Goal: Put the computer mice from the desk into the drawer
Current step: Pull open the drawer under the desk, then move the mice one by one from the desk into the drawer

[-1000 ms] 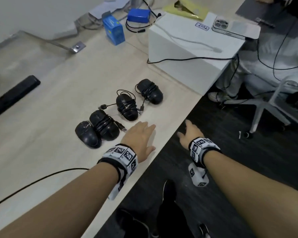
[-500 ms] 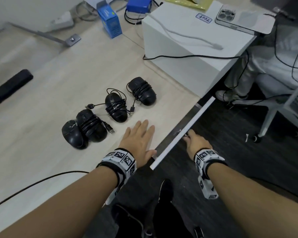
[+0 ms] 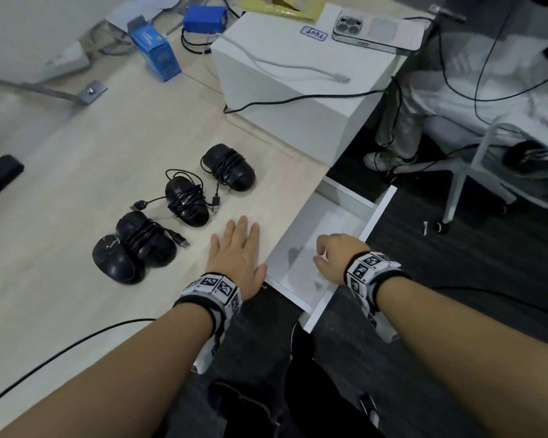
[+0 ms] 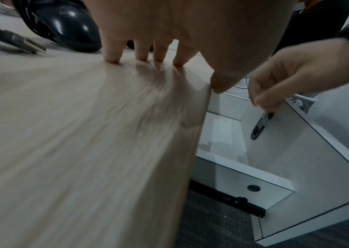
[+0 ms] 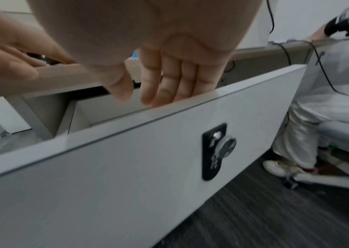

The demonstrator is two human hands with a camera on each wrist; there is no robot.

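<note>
Several black computer mice with cords wound round them lie in a row on the pale wooden desk [image 3: 76, 191]: one far right [image 3: 228, 167], one in the middle [image 3: 186, 200], two touching at the left [image 3: 146, 243] [image 3: 116, 262]. My left hand [image 3: 236, 245] lies flat on the desk near its edge, just right of the mice, fingertips [image 4: 141, 55] pressed on the wood. A white drawer [image 3: 307, 235] stands pulled out under the desk edge, nothing visible inside it. My right hand [image 3: 332, 257] hooks its fingers [image 5: 169, 87] over the top of the drawer front [image 5: 126, 167].
A white box [image 3: 298, 90] with a phone [image 3: 377, 30] and a white cable stands behind the mice. Blue boxes [image 3: 155, 55] lie further back. A black cable [image 3: 60, 352] crosses the near desk. A seated person's legs [image 3: 402, 121] and a chair base [image 3: 465, 184] are right of the drawer.
My right hand has pulled the drawer out from under the desk, from closed to wide open. The left hand stayed flat on the desk. The mice have not moved.
</note>
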